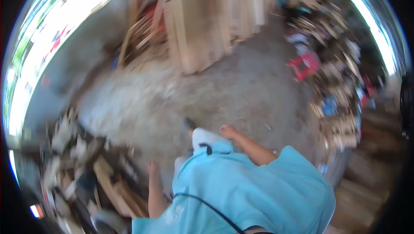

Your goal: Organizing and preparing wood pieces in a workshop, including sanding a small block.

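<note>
My left hand [153, 167] hangs low beside my left leg, over the floor. It is small and smeared by motion, so its fingers do not show clearly. In front of my body, just right of my pale trouser leg [206, 137], is my right hand [229, 131]. Its fingers are blurred too, and I make out no object at it. A light blue shirt [241, 182] covers my trunk, with a thin black cord [207, 204] across it.
Tall wooden boards [196, 31] lean upright ahead of me. Mixed scrap and wood pieces [336, 78] lie along the right, with a red plastic item [304, 66] among them. More clutter and a long plank [114, 186] lie at the lower left. The concrete floor [172, 91] is dusty.
</note>
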